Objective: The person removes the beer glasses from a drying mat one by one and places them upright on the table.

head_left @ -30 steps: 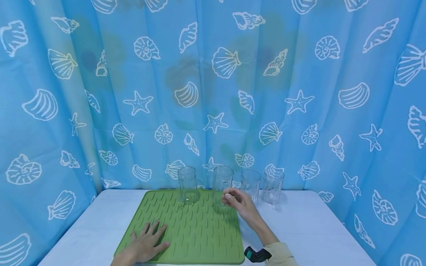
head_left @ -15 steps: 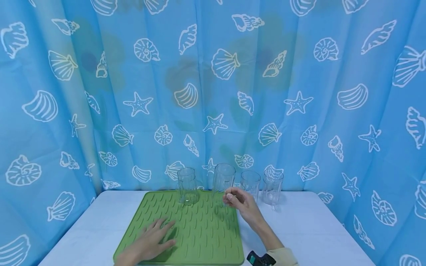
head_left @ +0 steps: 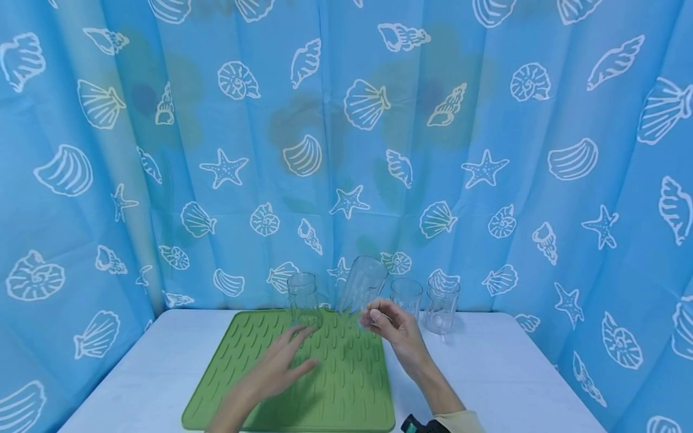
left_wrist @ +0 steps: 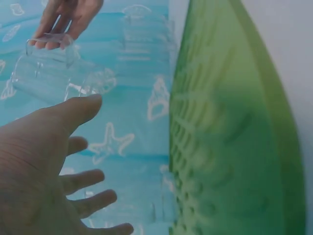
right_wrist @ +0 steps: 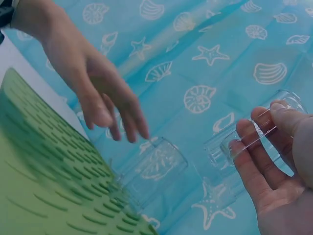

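Observation:
My right hand (head_left: 399, 337) grips a clear glass mug (head_left: 363, 284) by its handle. This mug leans to the right, raised above the back of a green ridged drying mat (head_left: 335, 397). In the right wrist view, curled fingers (right_wrist: 252, 161) and the thumb close round the handle. My left hand (head_left: 276, 364) hovers over the mat with spread, fairly straight fingers and holds nothing. Just beyond its fingertips, a second glass mug (head_left: 303, 291) stands upright on the mat's back part. The left wrist view shows the left palm facing the held mug (left_wrist: 49, 73), apart from it.
Two more clear glasses (head_left: 406, 293) stand on the white table (head_left: 476, 373) right of the mat, partly behind my right hand. A blue shell-patterned curtain (head_left: 303, 198) hangs right behind the table's back edge and along both sides.
My left hand has risen off the mat and moved forward and right toward the mugs. The mug in my right hand has gone from upright to raised and tilted rightward.

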Available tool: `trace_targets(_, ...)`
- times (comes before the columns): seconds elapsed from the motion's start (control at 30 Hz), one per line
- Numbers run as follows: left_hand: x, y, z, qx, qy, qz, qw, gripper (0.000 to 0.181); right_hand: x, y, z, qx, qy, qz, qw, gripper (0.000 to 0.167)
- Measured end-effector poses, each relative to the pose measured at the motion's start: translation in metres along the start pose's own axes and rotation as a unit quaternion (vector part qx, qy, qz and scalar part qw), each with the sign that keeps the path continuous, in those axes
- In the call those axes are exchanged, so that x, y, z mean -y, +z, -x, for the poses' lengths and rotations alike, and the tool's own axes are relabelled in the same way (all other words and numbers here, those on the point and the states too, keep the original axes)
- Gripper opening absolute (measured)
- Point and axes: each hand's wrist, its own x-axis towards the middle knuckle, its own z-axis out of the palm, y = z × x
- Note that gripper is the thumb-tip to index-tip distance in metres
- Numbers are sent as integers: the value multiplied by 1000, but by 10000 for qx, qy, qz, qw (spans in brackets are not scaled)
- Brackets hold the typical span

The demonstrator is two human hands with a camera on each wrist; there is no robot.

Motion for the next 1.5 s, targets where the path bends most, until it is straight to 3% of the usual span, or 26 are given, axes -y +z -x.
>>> trace_targets(0.23,-15,6,-19,-656,23,389,9971,70,5,5,4,-456,435,-595,9962,38)
trace_targets(0.47,-27,12,-37,-1179,-142,1182,9859,70,5,8,7,-610,480,-1498,9857,20)
trace_targets(0.63,-33,19,-51,-1397,-324,2032,9686,72,6,12,7,-639,557,-2127,9734,14)
trace_targets(0.8,-37,29,-63,-1262,-483,3107,9409,76,7,12,7,-750,661,-2514,9627,12)
trace_targets(0.93,-38,34,-70,-1218,-571,3620,9224,76,8,12,7,-684,665,-2879,9529,13)
trace_targets(1.23,-38,37,-76,-1365,-605,4085,9005,73,7,10,8,-451,595,-3664,9274,17)
trace_targets(1.33,-38,37,-77,-1431,-565,4146,8969,73,4,9,7,-303,535,-3910,9183,21)
trace_targets(1.5,-36,38,-77,-1444,-465,4263,8918,78,0,10,7,-75,418,-4035,9140,26)
